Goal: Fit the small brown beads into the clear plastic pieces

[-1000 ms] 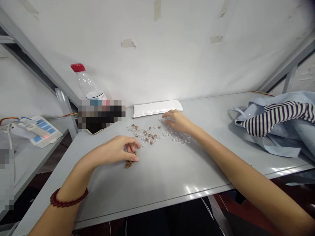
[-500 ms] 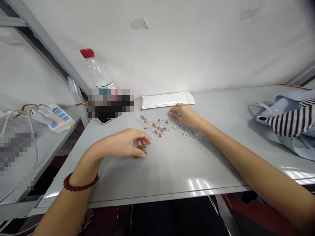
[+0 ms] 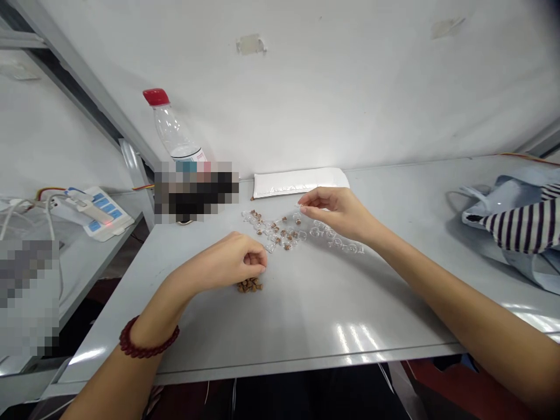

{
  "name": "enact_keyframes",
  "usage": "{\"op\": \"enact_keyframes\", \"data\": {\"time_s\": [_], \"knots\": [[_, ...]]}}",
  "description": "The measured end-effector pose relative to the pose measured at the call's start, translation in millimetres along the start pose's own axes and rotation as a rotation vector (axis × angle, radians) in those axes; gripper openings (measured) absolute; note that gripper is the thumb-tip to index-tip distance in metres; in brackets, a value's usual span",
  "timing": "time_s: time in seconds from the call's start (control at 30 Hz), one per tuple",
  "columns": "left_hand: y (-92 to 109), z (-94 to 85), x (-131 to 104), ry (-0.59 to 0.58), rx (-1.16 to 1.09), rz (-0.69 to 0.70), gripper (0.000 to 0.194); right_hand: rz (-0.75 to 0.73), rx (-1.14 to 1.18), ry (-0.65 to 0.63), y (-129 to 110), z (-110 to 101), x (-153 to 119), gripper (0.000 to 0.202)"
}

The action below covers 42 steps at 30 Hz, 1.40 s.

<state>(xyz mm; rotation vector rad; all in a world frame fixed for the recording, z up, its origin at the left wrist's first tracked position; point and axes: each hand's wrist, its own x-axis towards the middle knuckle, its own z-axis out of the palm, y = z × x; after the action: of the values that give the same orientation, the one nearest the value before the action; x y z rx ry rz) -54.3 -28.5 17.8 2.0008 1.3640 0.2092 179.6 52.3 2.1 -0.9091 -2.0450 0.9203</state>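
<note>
My left hand [image 3: 231, 259] is closed in a pinch just above a small pile of brown cork stoppers [image 3: 249, 285]; whatever lies between its fingertips is hidden. In the fingertips of my right hand [image 3: 335, 210] is a small clear glass bottle [image 3: 298, 206], lifted off the table. Below and left of that hand lie several tiny clear bottles with corks in them [image 3: 284, 233]. Several clear bottles without visible corks [image 3: 336, 241] lie under the right hand and forearm, partly covered by them.
A white padded pouch [image 3: 301, 181] lies along the wall. At the back left stands a clear plastic bottle with a red cap [image 3: 170, 125], beside a blurred dark patch. A striped bag [image 3: 520, 224] sits at the right. A power strip [image 3: 105, 213] lies on the left table.
My left hand has closed its fingers and risen off the corks, which now show more fully. My right hand has lifted slightly from the clear bottles with one in its fingertips.
</note>
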Motion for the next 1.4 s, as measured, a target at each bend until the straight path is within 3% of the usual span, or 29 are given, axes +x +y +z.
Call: {"op": "enact_keyframes", "data": {"time_s": [0.17, 0.3, 0.43, 0.53, 0.83, 0.93, 1.13, 1.4], "knots": [[6.0, 0.3, 0.8, 0.099, 0.025, -0.058, 0.014, -0.069, -0.046, -0.003, -3.8, 12.7, -4.7, 0.009], [8.1, -1.6, 3.2, 0.252, -0.01, -0.07, 0.01, -0.183, -0.061, -0.012, -6.5, 24.2, -11.0, 0.009], [10.0, -0.6, 7.1, 0.443, -0.231, -0.063, 0.009, -0.265, -0.036, -0.004, -14.0, 37.4, -18.6, 0.009], [10.4, 3.3, 11.1, 0.52, -0.416, -0.05, 0.01, -0.272, -0.006, 0.011, -19.8, 43.9, -22.5, 0.008], [6.2, 13.1, 16.2, 0.485, -0.775, -0.012, 0.013, -0.225, 0.087, 0.05, -23.8, 48.7, -25.5, 0.005], [4.6, 10.1, 13.3, 0.476, -0.717, -0.016, 0.016, -0.153, 0.173, 0.07, -24.2, 49.6, -25.5, 0.007], [10.1, 7.4, 11.0, 0.409, -0.543, -0.006, 0.029, 0.177, 0.467, 0.053, -24.7, 44.2, -19.5, 0.016], [9.6, 20.0, 18.4, 0.522, -0.331, 0.03, 0.034, 0.255, 0.541, -0.006, -19.6, 43.3, -16.2, 0.016]]}}
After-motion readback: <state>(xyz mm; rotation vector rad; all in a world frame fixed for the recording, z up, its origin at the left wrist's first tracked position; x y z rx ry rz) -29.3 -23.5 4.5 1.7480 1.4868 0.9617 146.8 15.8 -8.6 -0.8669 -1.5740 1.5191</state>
